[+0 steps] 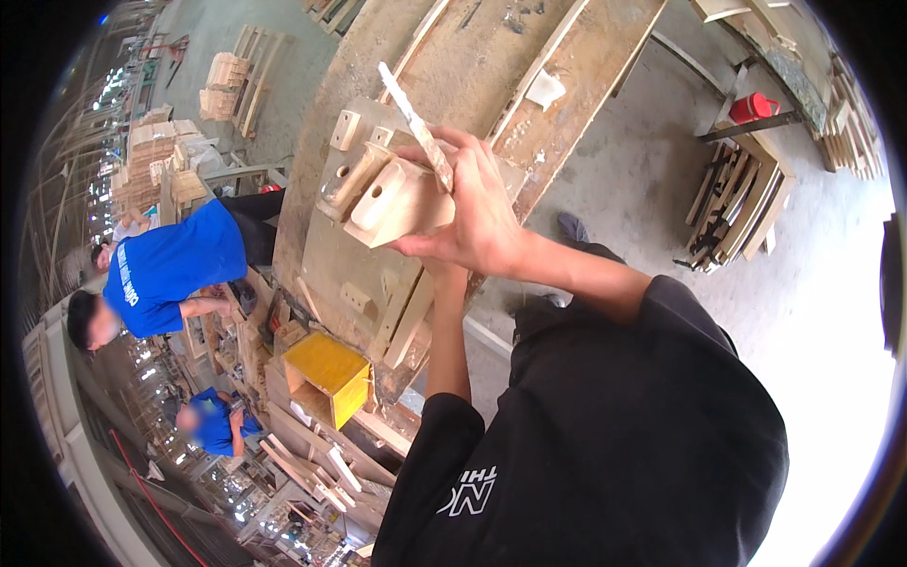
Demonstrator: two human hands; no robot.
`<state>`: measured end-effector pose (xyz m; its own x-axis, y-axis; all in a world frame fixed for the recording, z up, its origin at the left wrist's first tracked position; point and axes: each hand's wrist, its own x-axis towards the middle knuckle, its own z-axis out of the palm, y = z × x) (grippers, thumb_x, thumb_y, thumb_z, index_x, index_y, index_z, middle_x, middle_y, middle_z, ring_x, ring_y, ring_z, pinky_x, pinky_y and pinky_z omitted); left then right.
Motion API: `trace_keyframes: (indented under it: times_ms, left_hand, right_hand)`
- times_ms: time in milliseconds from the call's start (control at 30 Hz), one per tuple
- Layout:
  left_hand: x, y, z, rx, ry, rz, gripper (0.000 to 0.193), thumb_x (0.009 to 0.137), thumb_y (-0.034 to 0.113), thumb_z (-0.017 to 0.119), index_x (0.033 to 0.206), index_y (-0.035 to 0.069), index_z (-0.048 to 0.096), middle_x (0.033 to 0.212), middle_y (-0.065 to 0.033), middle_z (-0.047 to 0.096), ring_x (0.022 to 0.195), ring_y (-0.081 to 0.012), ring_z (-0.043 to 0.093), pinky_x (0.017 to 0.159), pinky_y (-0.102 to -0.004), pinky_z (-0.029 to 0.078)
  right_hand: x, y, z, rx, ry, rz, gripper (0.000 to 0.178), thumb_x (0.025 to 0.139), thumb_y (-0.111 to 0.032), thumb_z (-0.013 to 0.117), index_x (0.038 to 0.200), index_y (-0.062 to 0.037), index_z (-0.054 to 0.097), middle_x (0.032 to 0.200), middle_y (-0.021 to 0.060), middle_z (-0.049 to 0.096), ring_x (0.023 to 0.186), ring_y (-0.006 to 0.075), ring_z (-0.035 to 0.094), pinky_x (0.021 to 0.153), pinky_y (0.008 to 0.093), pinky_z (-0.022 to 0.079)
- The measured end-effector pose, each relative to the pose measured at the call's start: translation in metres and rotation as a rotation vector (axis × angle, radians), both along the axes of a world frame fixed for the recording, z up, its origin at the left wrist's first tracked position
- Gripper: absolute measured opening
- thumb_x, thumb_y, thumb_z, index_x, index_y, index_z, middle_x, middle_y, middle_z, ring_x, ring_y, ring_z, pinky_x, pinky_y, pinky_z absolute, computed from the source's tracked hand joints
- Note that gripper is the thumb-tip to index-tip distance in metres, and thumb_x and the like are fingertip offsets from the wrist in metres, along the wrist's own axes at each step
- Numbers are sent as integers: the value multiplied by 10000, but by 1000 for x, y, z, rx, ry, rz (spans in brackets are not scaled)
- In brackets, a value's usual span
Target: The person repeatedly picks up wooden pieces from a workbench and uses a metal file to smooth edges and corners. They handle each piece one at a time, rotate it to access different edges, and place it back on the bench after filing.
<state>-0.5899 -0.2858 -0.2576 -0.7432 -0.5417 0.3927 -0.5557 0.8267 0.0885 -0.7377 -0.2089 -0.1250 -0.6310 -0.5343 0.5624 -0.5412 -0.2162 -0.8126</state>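
My right hand point(487, 213) is closed around a flat stick point(408, 109) smeared white, its far end pointing up and left. A pale wooden block point(402, 200) with a rounded edge and an oval hole sits just under the stick. My left hand point(427, 248) grips the block from the near side; most of its fingers are hidden behind the block and my right hand. Beside it on the workbench point(326, 250) lie a curved wooden piece point(354, 181) with a hole and a small drilled block point(345, 130). Another small drilled block point(357, 298) lies nearer me.
Long wooden strips point(539, 71) run along the bench, with a crumpled white scrap point(545, 90) by them. A yellow box point(326, 364) stands at the lower left. Two people in blue shirts point(179, 269) are on the left. Stacked wooden frames point(737, 203) and a red container point(753, 107) are at right.
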Motion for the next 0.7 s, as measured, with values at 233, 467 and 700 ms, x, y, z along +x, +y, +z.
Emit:
trace_keyframes:
  times_ms: [233,467,700]
  left_hand:
    - [3,8,7,8,-13,1,714,752,566,674,1202,26,549,1142,-165,568,1040,-349,541,840,-472,419]
    - [-2,4,6,5,-30,-4,700,742,554,687,1186,28,556,1115,-158,570,1021,-342,543,824,-466,418]
    - [-6,2,4,8,-28,-7,687,732,542,700,1170,31,563,1088,-152,573,1002,-335,545,809,-460,417]
  right_hand:
    - [-1,3,-3,50,-3,-83,919,506,-435,898,1151,5,414,1198,131,597,1100,350,499,905,457,397]
    - [-22,12,-13,-64,-183,15,1037,467,-500,921,1190,6,379,1111,122,635,1008,221,511,793,325,409]
    - [-44,13,-26,-115,-173,107,1116,475,-478,921,1271,7,305,1214,94,574,793,176,441,743,327,413]
